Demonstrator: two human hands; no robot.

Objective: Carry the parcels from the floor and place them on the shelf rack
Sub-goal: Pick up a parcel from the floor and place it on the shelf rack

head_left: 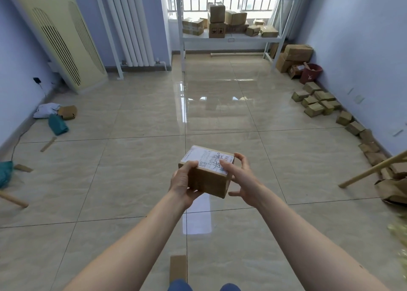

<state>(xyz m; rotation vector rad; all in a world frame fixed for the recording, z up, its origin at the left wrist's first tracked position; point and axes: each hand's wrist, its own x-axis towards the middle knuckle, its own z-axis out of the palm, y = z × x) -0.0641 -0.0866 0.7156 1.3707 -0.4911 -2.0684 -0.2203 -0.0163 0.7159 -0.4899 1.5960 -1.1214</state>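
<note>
A small cardboard parcel (210,179) with a white shipping label on top is held in front of me, above the tiled floor. My left hand (184,184) grips its left side and underside. My right hand (239,177) touches its right side, thumb on the label, the other fingers spread. The white metal shelf rack (231,38) stands at the far end of the room before the window, with several brown parcels on its lower shelf. More small parcels (315,102) lie on the floor along the right wall.
Larger boxes (294,56) and a red bucket (310,72) sit in the far right corner. A standing air conditioner (59,39) and a radiator (130,24) are on the left. Teal and white bags (56,119) lie by the left wall. A wooden stick (372,169) leans at right.
</note>
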